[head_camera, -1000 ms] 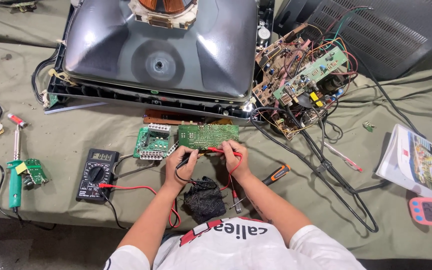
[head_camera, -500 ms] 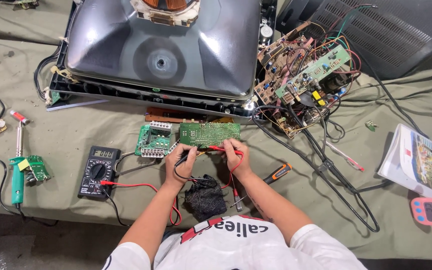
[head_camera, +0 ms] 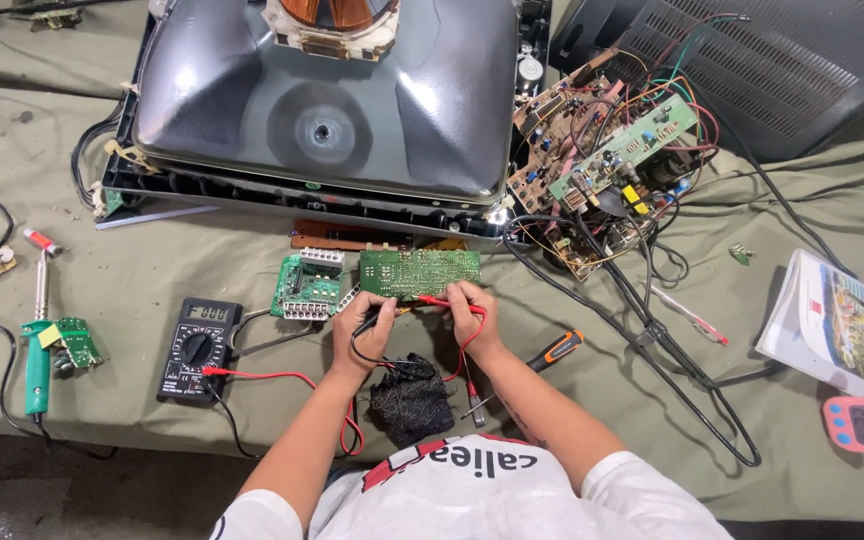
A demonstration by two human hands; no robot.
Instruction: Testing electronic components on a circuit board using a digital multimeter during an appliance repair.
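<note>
Got my left hand pinched around the black probe and my right hand gripping the red probe, both tips down on the near edge of the green circuit board. That board sits flat on the olive cloth, long axis running left to right, just in front of the big tube set lying face down. The red probe lies nearly sideways, tip pointing left toward my other hand; the black one angles up and right toward the board. A second, smaller green board sits right beside it on the left, and the black multimeter is further left, with its leads trailing back to me. An orange-handled screwdriver lies by my right wrist.
</note>
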